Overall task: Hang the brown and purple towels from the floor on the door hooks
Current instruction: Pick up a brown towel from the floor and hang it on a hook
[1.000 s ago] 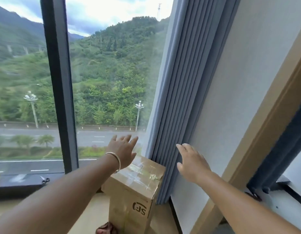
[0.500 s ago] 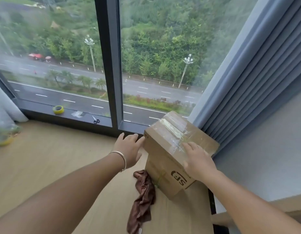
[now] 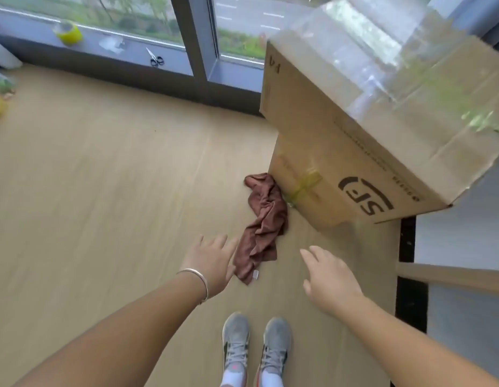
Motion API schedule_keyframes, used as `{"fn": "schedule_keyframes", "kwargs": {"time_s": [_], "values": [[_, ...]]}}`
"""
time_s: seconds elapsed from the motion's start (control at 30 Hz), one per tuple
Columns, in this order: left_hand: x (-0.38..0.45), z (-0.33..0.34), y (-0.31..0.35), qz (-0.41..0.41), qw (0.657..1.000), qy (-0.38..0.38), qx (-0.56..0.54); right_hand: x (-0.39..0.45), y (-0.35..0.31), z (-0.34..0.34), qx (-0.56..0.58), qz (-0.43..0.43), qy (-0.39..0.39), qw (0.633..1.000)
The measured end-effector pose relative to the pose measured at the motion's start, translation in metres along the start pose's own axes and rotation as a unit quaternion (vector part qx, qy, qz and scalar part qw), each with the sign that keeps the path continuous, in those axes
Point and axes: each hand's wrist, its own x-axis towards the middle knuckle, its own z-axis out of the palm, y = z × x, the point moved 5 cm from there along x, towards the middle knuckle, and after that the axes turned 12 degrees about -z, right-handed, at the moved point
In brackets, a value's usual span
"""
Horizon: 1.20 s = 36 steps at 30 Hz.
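A crumpled brown towel (image 3: 262, 227) lies on the wooden floor against the foot of a tall cardboard box (image 3: 351, 129). My left hand (image 3: 210, 261), with a bracelet on the wrist, hovers just left of the towel's lower end, fingers spread and holding nothing. My right hand (image 3: 330, 277) is stretched out to the right of the towel, fingers relaxed and empty. No purple towel and no door hooks are in view.
The taped box fills the upper right. Scissors (image 3: 156, 58) and a roll of yellow tape (image 3: 68, 33) lie on the window ledge. My grey shoes (image 3: 255, 347) stand below the towel. A wall and wooden frame (image 3: 452, 277) are at right.
My view has tipped down from the window to the floor. Both hands came off the box and dropped toward the brown towel, which now shows in full.
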Motion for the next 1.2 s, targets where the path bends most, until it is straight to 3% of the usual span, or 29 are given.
{"fn": "schedule_keyframes", "kwargs": {"time_s": [0.13,0.3,0.47,0.6,0.77,0.87,1.07,1.2], "values": [[0.022,0.130,0.018,0.020,0.998,-0.059,0.017,0.045,0.022,0.115,0.002,0.003,-0.058,0.998],[0.053,0.262,0.062,0.092,0.992,-0.077,0.028,0.114,0.044,0.232,-0.038,-0.030,-0.083,0.995],[0.112,0.362,0.122,0.161,0.985,-0.067,0.007,0.193,0.068,0.324,-0.065,-0.055,-0.088,0.992],[0.154,0.414,0.159,0.265,0.959,-0.036,0.089,0.252,0.085,0.364,-0.091,-0.082,-0.063,0.990],[0.215,0.440,0.142,0.188,0.974,0.004,0.126,0.313,0.096,0.387,-0.144,-0.112,-0.033,0.983],[0.238,0.436,0.116,0.125,0.988,0.060,0.074,0.334,0.088,0.385,-0.174,-0.122,0.025,0.977],[0.274,0.419,0.082,0.100,0.988,0.105,0.054,0.354,0.076,0.373,-0.175,-0.096,0.114,0.973],[0.287,0.395,0.062,0.090,0.990,0.110,0.024,0.366,0.077,0.361,-0.161,-0.115,0.110,0.974]]}}
